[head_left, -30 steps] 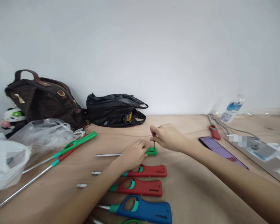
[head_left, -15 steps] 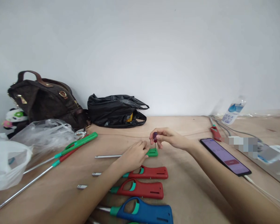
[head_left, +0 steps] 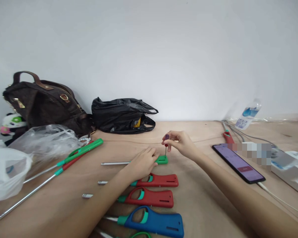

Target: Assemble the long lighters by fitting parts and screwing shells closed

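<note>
A green lighter [head_left: 162, 160] with a long metal tube lies flat on the table, and my left hand [head_left: 144, 162] is closed over its middle, holding it down. My right hand [head_left: 179, 143] pinches the purple and red handle of a small screwdriver [head_left: 166, 145] between thumb and fingers. The screwdriver stands upright, its tip at the right end of the green handle. Below, in a column, lie two red lighters [head_left: 167, 180] [head_left: 161, 199] and a blue lighter [head_left: 164, 225]; my left forearm crosses over their tubes. Part of another green one shows at the bottom edge.
A dark backpack [head_left: 47, 105], a black plastic bag [head_left: 119, 115] and clear and white bags [head_left: 10, 172] stand left and back. Green and red lighters [head_left: 85, 148] lie beside them. At right are a phone [head_left: 238, 163], a bottle [head_left: 248, 114], cables and another red lighter [head_left: 228, 137].
My right fingers have shifted slightly up on the screwdriver handle, showing more of it below them. The whole view has moved a little. My left hand remains on the green lighter.
</note>
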A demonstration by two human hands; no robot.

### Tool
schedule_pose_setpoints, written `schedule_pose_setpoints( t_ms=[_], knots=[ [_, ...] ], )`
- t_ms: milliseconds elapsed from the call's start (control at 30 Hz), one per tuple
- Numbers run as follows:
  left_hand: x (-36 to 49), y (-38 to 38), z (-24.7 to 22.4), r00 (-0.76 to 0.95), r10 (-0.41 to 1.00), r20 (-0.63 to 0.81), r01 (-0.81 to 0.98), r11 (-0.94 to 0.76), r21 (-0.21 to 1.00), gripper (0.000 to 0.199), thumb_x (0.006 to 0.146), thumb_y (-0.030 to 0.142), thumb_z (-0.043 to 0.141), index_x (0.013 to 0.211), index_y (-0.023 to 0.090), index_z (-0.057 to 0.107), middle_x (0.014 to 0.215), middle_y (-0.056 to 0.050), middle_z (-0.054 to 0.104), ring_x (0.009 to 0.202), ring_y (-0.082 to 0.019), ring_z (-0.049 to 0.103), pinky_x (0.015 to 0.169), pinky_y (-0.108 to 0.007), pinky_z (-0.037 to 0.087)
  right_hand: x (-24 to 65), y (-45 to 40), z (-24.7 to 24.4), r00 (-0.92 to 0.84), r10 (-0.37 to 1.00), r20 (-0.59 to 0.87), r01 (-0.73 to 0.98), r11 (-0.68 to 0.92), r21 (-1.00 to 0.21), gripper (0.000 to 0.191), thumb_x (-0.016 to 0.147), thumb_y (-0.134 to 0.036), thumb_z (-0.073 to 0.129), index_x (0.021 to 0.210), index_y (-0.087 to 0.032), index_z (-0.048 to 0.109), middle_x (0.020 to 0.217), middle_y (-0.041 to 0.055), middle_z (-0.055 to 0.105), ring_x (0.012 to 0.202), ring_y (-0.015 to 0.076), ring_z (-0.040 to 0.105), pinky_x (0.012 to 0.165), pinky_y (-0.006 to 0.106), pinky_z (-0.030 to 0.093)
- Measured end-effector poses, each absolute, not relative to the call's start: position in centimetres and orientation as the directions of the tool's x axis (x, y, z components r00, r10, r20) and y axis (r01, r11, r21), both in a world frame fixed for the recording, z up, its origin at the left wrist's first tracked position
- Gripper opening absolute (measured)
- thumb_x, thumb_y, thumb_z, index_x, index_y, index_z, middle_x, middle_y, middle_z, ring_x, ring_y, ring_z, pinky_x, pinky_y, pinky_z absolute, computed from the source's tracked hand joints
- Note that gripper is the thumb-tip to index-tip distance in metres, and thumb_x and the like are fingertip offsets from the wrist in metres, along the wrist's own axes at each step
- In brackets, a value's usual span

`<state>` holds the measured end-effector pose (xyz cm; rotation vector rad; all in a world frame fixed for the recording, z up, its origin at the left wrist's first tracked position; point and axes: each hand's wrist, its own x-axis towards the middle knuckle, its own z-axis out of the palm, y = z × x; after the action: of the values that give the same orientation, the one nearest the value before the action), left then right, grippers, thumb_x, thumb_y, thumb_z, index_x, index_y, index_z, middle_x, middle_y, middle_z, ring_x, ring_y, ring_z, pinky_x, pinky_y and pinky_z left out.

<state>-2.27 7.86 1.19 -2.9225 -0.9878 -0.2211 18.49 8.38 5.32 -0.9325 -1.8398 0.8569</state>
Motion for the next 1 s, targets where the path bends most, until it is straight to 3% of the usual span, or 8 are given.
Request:
schedule_pose_setpoints(
  t_ms=[267, 367, 433, 467, 533, 633, 867, 1000],
  knots=[
    [-2.5, 8.2, 0.9, 0.781, 0.598, 0.180, 0.604, -0.797, 0.031, 0.021, 0.091, 0.020, 0.055, 0.110, 0.015, 0.062, 0.106, -0.010, 0.057, 0.101, -0.026, 0.055, 0.087, -0.038, 0.048, 18.1, 8.1, 4.9, -0.270, 0.860, 0.432, 0.290, 0.500, -0.816, 0.025, 0.084, -0.041, 0.060, 0.077, -0.018, 0.057, 0.065, -0.0002, 0.063, 0.051, 0.0126, 0.060, 0.058, 0.027, 0.049],
    [-2.5, 8.3, 1.0, 0.777, 0.606, 0.173, 0.609, -0.792, 0.040, 0.017, 0.092, 0.020, 0.054, 0.106, 0.015, 0.063, 0.104, -0.009, 0.056, 0.099, -0.024, 0.054, 0.085, -0.036, 0.047, 19.0, 9.0, 4.2, -0.123, 0.889, 0.440, 0.261, 0.457, -0.850, 0.031, 0.086, -0.049, 0.053, 0.080, -0.019, 0.052, 0.063, 0.0004, 0.062, 0.047, 0.0123, 0.054, 0.048, 0.025, 0.043],
    [-2.5, 8.4, 1.2, 0.779, 0.604, 0.168, 0.607, -0.794, 0.036, 0.017, 0.092, 0.020, 0.054, 0.106, 0.016, 0.063, 0.103, -0.009, 0.056, 0.097, -0.024, 0.054, 0.084, -0.036, 0.047, 20.2, 9.9, 3.6, -0.023, 0.909, 0.415, 0.412, 0.387, -0.825, 0.035, 0.089, -0.052, 0.046, 0.081, -0.019, 0.052, 0.060, 0.0006, 0.061, 0.046, 0.0133, 0.053, 0.047, 0.025, 0.041],
    [-2.5, 8.3, 1.2, 0.781, 0.602, 0.165, 0.606, -0.795, 0.036, 0.018, 0.092, 0.021, 0.053, 0.106, 0.016, 0.063, 0.102, -0.008, 0.056, 0.096, -0.023, 0.054, 0.084, -0.035, 0.047, 20.9, 10.3, 3.2, -0.014, 0.924, 0.381, 0.561, 0.323, -0.762, 0.035, 0.092, -0.050, 0.042, 0.084, -0.018, 0.053, 0.061, 0.0017, 0.062, 0.050, 0.0147, 0.057, 0.050, 0.025, 0.041],
    [-2.5, 8.3, 1.3, 0.782, 0.602, 0.160, 0.604, -0.796, 0.039, 0.019, 0.093, 0.021, 0.052, 0.108, 0.017, 0.063, 0.101, -0.007, 0.056, 0.095, -0.023, 0.055, 0.083, -0.034, 0.047, 22.3, 10.9, 2.6, -0.036, 0.970, 0.239, 0.884, 0.142, -0.446, 0.029, 0.096, -0.040, 0.037, 0.099, -0.016, 0.053, 0.067, 0.0023, 0.065, 0.063, 0.0161, 0.063, 0.057, 0.024, 0.042],
    [-2.5, 8.2, 1.4, 0.778, 0.608, 0.157, 0.612, -0.790, 0.031, 0.020, 0.093, 0.022, 0.052, 0.110, 0.017, 0.063, 0.101, -0.007, 0.056, 0.095, -0.023, 0.055, 0.083, -0.034, 0.047, 23.6, 11.3, 1.7, -0.028, 0.990, 0.138, 0.962, 0.064, -0.265, 0.015, 0.089, -0.025, 0.049, 0.098, -0.015, 0.057, 0.074, 0.0072, 0.068, 0.073, 0.0203, 0.065, 0.060, 0.026, 0.039],
    [-2.6, 8.1, 1.4, 0.766, 0.629, 0.131, 0.633, -0.774, 0.015, 0.025, 0.093, 0.024, 0.052, 0.115, 0.016, 0.062, 0.107, -0.010, 0.057, 0.101, -0.025, 0.056, 0.088, -0.036, 0.047, 24.1, 11.1, 1.0, -0.118, 0.993, 0.025, 0.987, 0.120, -0.111, 0.012, 0.089, -0.023, 0.052, 0.097, -0.016, 0.059, 0.085, 0.0112, 0.071, 0.081, 0.0226, 0.067, 0.064, 0.027, 0.039],
    [-2.8, 8.0, 1.7, 0.764, 0.631, 0.133, 0.620, -0.776, 0.117, 0.032, 0.095, 0.029, 0.050, 0.125, 0.018, 0.057, 0.115, -0.010, 0.059, 0.107, -0.025, 0.055, 0.093, -0.038, 0.046, 24.6, 11.1, 2.0, -0.104, 0.994, 0.033, 0.990, 0.107, -0.091, 0.021, 0.093, -0.032, 0.051, 0.105, -0.017, 0.057, 0.083, 0.0101, 0.071, 0.080, 0.0232, 0.067, 0.065, 0.028, 0.039]
  ],
)
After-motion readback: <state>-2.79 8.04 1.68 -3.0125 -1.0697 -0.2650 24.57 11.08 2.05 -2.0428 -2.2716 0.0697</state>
